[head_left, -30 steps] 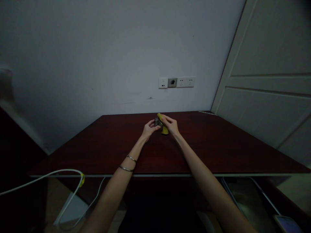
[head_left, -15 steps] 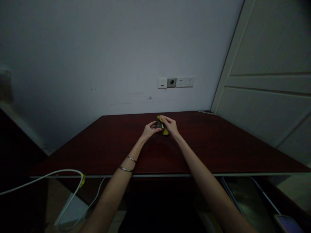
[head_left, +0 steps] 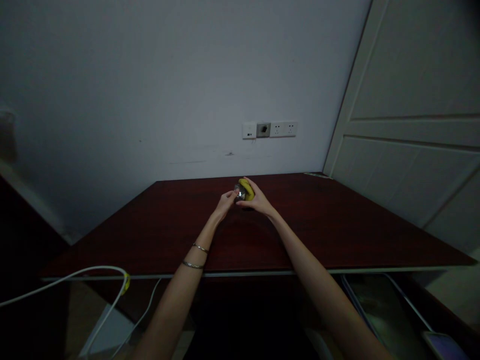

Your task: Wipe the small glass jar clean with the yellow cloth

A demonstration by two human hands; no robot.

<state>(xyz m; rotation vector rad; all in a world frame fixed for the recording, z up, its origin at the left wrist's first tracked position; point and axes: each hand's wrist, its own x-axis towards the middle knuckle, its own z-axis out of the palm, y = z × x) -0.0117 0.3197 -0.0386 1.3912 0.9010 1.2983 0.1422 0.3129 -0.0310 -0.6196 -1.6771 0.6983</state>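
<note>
A small shiny object [head_left: 240, 193], silvery and glass-like, is held just above the far middle of the dark red table [head_left: 187, 225]. Its exact kind is too small and dim to make out. On its left side, my left hand [head_left: 225, 202] pinches it between thumb and fingers. Two silver bangles [head_left: 197, 256] circle my left forearm. My right hand [head_left: 259, 201] curves around a yellow cloth [head_left: 248, 190], with the fingers behind and the thumb in front. The cloth is bent against the right side of the shiny object.
Wall sockets [head_left: 275, 130] sit above the table's back edge. A panelled door [head_left: 405, 150] stands at the right. A white cable [head_left: 101, 267] loops over the front left edge. Below the front right edge lies a phone [head_left: 444, 345].
Both hands and the shiny object have shifted slightly left. My right hand has opened wider around the cloth, which now bends into a curve, its lower flap no longer hanging.
</note>
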